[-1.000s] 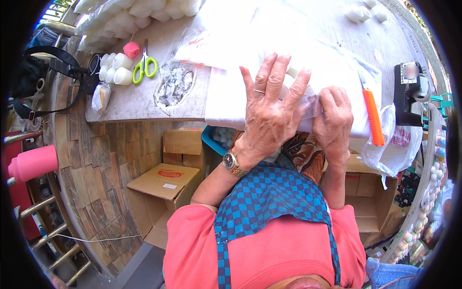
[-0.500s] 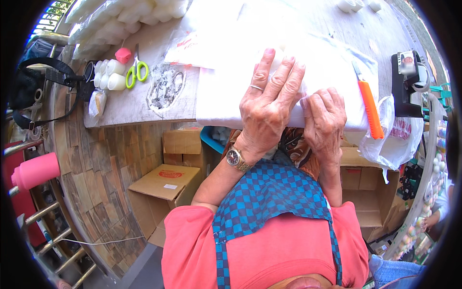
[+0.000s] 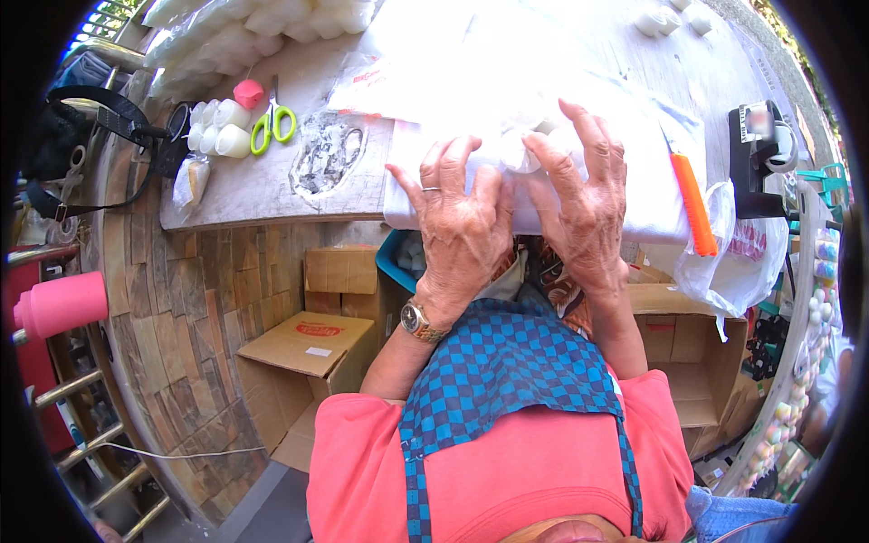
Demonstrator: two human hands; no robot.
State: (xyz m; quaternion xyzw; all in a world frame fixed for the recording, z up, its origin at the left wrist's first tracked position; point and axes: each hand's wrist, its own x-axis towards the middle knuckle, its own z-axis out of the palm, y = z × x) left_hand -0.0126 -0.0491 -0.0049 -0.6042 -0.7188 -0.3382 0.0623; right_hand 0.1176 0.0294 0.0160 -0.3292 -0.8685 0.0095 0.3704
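Observation:
A white cloth (image 3: 421,176) covers the middle of the worktable. On it lies a small pale, translucent piece (image 3: 519,154), its outline washed out by glare; its kind is unclear. My left hand (image 3: 460,213) rests on its near left side, fingers bent and spread, with a ring and a wristwatch showing. From the right, my right hand (image 3: 587,185) arches over the cloth, its fingers apart and its index finger beside the piece. Both thumbs come close together just on the near side of it. Neither hand shows a clear grip.
Left on the table are green-handled scissors (image 3: 273,125), white cups (image 3: 219,128), a pink lump (image 3: 248,91) and bagged white pieces (image 3: 258,36). An orange-handled knife (image 3: 693,204) and a black tape dispenser (image 3: 759,167) lie right. Cardboard boxes (image 3: 308,342) stand below.
My left hand has drawn back and left, its fingers spreading. My right hand has lifted and uncurled, reaching farther over the cloth. The pale piece now shows between them.

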